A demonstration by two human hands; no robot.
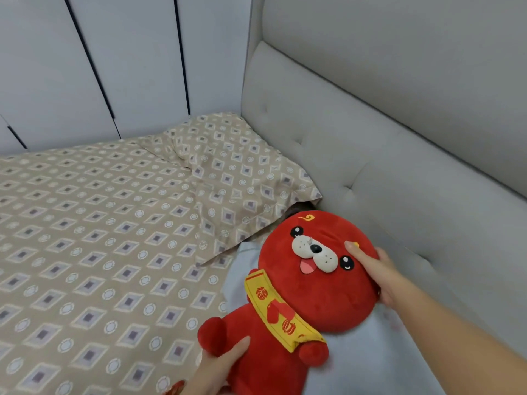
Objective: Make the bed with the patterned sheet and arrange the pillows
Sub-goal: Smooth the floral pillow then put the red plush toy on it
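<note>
pale wardrobe doors (114,58) with dark seams stand behind the bed, and a grey tufted headboard (385,132) runs down the right side; the sheet (85,223), beige with diamond and ring motifs, lies spread flat over the mattress up to the doors; a pillow (233,178) in the same print lies at the far corner, touching the headboard, its near end slightly raised over something dark that i cannot make out; a second, light blue pillow (370,357) lies nearer, beside the headboard, with its far end tucked under the patterned one; a red plush dog (313,283) with a yellow scarf lies face up on the blue pillow; the right hand (379,277) is clamped on the side of its head, thumb across the face; the left hand (222,363) grips its lower body, thumb by one paw; the two hands are well apart.
</note>
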